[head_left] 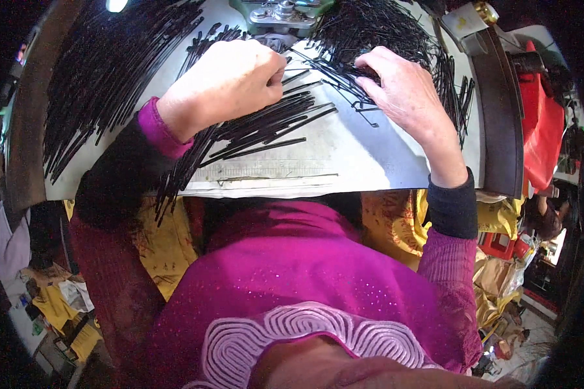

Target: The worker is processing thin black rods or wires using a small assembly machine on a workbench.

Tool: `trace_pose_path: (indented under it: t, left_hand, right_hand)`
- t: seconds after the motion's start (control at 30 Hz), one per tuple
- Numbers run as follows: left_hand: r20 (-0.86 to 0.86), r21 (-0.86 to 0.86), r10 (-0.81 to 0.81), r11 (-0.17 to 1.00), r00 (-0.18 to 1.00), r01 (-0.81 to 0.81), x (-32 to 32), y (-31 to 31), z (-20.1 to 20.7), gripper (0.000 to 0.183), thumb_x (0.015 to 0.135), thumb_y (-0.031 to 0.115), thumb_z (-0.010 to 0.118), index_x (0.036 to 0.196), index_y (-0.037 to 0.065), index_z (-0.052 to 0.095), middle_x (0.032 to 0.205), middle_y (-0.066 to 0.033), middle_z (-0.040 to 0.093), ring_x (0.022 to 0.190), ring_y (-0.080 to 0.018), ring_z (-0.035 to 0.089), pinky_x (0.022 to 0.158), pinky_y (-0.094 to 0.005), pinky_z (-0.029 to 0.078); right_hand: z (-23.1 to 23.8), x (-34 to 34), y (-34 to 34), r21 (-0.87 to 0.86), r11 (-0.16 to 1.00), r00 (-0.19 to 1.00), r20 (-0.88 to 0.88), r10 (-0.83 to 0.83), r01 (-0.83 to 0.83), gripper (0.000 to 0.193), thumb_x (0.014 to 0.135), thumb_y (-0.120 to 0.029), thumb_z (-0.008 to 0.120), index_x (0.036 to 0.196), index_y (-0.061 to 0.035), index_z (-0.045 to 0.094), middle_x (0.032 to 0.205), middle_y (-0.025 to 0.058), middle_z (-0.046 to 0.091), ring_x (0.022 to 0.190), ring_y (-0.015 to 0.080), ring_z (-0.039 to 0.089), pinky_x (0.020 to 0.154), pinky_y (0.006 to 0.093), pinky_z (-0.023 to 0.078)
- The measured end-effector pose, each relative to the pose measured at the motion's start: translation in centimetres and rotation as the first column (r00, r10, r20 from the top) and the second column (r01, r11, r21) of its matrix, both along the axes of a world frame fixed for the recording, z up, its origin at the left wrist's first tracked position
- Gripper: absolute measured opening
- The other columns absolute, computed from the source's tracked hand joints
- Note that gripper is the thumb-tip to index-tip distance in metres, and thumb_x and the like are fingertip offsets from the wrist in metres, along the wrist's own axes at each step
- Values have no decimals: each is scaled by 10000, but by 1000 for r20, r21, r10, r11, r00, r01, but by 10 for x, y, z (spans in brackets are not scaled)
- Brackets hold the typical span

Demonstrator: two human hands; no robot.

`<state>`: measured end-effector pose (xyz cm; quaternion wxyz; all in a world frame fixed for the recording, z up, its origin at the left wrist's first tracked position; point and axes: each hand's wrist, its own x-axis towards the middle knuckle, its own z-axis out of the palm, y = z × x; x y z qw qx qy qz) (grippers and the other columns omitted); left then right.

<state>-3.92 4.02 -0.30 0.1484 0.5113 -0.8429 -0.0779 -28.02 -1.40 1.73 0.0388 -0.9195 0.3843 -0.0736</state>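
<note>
My left hand [230, 81] is closed, its fingers curled in a pinch just in front of a green machine with metal fittings [282, 14]. What it holds, if anything, is hidden. Under that wrist lies a loose bundle of thin black strips [259, 133], fanned toward the right. My right hand [399, 84] hovers at the near edge of a tangled heap of black strips [376, 29]. Its thumb and forefinger are apart, close to a few strips with bent ends [350, 97]; the other fingers are partly hidden.
A large pile of long black strips [117, 78] covers the left of the white tabletop [363, 165]. Dark boards [503, 123] edge the table. Some strips overhang the front edge by my left arm. Yellow sacks [396, 223] sit below; red material [540, 123] hangs at right.
</note>
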Motion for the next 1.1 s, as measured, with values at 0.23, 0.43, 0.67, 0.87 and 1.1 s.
trace_pose_path:
  t: [0.23,0.43,0.67,0.87,1.1]
  left_hand:
    - [-18,29,-1,1000,1000,2,-1,2,2,125,725,160,553,709,40,584,651,-133,595,649,-308,596,604,-371,475]
    - [-37,-5,-29,1000,999,29,0,0,1,133,719,166,565,711,37,595,680,-144,608,650,-306,600,620,-363,477]
    - [-134,108,19,994,991,-5,2,-9,3,169,708,132,555,818,29,632,708,-156,611,666,-306,609,636,-340,478]
    - [-150,91,2,996,989,12,2,-9,6,171,683,116,534,761,15,647,675,-182,600,629,-324,602,618,-374,489]
    - [-55,101,32,995,998,-27,-3,-8,4,207,731,230,589,753,29,634,632,-155,582,581,-300,584,569,-350,458]
  right_hand:
    - [-2,7,0,55,998,999,-23,-25,26,123,808,-166,522,814,-48,558,834,113,567,761,322,575,653,421,454]
    - [-6,5,-1,7,1000,1000,-30,-3,3,118,817,-167,514,812,-55,554,826,111,561,753,318,574,655,414,458]
    - [-5,9,2,-39,999,992,123,17,-12,110,826,-173,528,840,-66,552,820,99,573,742,306,582,638,397,466]
    - [-6,21,5,-53,999,885,465,22,2,99,823,-142,577,889,-70,563,783,84,618,643,231,617,568,302,483]
    - [-27,26,1,255,961,583,799,-147,-107,143,824,-56,598,949,-3,552,777,49,625,652,94,620,579,199,485]
